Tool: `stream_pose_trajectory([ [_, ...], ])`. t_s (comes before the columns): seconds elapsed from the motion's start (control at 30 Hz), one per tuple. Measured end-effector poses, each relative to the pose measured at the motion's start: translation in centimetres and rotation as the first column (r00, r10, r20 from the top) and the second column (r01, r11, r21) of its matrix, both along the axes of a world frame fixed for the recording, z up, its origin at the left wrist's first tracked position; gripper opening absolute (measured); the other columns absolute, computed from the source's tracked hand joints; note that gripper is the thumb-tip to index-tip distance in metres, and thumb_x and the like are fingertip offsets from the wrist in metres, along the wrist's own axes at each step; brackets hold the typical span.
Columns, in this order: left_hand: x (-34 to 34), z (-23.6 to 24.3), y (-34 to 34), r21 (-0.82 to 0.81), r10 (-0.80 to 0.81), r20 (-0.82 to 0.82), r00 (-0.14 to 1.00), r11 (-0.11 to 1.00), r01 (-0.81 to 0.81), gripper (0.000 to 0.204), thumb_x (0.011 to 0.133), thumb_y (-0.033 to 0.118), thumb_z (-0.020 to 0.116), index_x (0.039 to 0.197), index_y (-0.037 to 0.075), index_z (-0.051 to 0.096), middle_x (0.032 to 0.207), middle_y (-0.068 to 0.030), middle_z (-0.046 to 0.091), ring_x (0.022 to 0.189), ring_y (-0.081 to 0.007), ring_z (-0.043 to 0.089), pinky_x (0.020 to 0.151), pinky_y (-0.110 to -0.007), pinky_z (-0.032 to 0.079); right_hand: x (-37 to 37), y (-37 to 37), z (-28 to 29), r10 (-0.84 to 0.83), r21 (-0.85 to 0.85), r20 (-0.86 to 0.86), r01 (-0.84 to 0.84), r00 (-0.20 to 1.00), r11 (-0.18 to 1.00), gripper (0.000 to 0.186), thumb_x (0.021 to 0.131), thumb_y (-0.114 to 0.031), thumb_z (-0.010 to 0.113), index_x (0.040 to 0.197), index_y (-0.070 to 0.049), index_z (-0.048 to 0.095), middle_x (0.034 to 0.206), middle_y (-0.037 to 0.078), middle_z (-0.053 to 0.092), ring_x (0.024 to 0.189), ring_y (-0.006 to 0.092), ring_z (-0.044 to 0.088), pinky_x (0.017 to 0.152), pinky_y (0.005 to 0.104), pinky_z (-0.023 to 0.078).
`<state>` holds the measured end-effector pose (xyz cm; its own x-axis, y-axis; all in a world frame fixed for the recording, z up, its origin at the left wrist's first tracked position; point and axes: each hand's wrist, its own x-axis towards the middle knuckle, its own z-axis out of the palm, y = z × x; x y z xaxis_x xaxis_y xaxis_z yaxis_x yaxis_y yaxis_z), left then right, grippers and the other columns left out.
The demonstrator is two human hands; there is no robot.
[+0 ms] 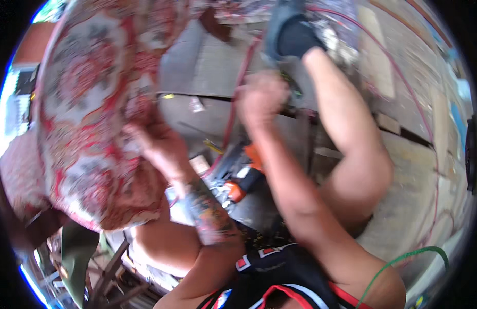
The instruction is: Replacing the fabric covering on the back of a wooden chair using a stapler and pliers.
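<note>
"Padded piece in red-and-white flowered cloth (84,123): done?"
"Cloth covers its front, by the grey floor (403,195)'s left edge. Fastened? Can't tell."
"Hands?"
"Left hand (163,147) touches it; right hand (263,96)'s away. Too blurry to tell either grip."

Left fingers (139,135) at floral fabric (94,116)

Black top (305,268), tattooed left forearm (210,213)

Observed at the person's left: one floral fabric piece (84,139), red, white and grey, extending lengthwise away; near end rounded, right side creased.
</note>
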<state>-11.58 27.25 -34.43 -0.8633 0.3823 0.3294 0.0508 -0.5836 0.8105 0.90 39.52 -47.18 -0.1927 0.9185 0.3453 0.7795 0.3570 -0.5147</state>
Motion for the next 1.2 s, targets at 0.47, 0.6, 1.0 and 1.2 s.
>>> stream_pose_trajectory([
  [0.47, 0.6, 0.4, 2.4, 0.075, 0.162, -0.012, 0.987, 0.984, -0.161, 0.051, 0.096, 0.022, 0.073, 0.139, 0.004, 0.053, 0.138, -0.0092, 0.060, 0.122, -0.0203, 0.059, 0.105, -0.038, 0.050, 2.5, -0.9, 5.3, -0.221, -0.496, -0.866, -0.720, 0.448, 0.485, 0.033, 0.090, -0.034, 0.078, 0.100, -0.002, 0.076, 0.081, 0.002, 0.073, 0.070, 0.0095, 0.064, 0.065, 0.0247, 0.050],
  [0.6, 1.4, 0.9, 2.7, 0.031, 0.293, -0.088, 0.952, 0.956, -0.292, 0.044, 0.098, 0.015, 0.068, 0.136, -0.001, 0.052, 0.131, -0.0112, 0.062, 0.111, -0.0157, 0.062, 0.096, -0.030, 0.053, -0.9, -3.0, 8.1, -0.027, -0.099, -0.995, -0.974, 0.096, 0.203, 0.027, 0.093, -0.027, 0.075, 0.106, -0.004, 0.076, 0.080, -0.001, 0.071, 0.071, 0.0056, 0.061, 0.065, 0.0241, 0.048],
  [1.0, 0.7, 0.6, 1.9, -0.017, 0.122, 0.116, 0.986, 0.993, -0.121, 0.031, 0.101, 0.018, 0.065, 0.124, -0.003, 0.061, 0.119, -0.0102, 0.068, 0.109, -0.0168, 0.065, 0.097, -0.031, 0.052, -2.5, -2.1, 8.5, 0.352, -0.209, -0.896, -0.956, 0.271, 0.203, 0.031, 0.089, -0.029, 0.078, 0.097, 0.001, 0.073, 0.079, 0.007, 0.070, 0.072, 0.0085, 0.056, 0.067, 0.0295, 0.047],
  [1.2, 0.7, 0.6, 1.8, -0.023, 0.133, 0.095, 0.987, 0.991, -0.131, 0.032, 0.100, 0.019, 0.066, 0.124, -0.002, 0.061, 0.119, -0.0090, 0.068, 0.108, -0.0150, 0.065, 0.097, -0.030, 0.051, -2.1, -1.3, 8.5, 0.517, -0.184, -0.797, -0.941, 0.312, 0.283, 0.039, 0.089, -0.037, 0.075, 0.106, -0.002, 0.073, 0.097, 0.015, 0.074, 0.089, 0.0222, 0.067, 0.083, 0.0354, 0.050],
])
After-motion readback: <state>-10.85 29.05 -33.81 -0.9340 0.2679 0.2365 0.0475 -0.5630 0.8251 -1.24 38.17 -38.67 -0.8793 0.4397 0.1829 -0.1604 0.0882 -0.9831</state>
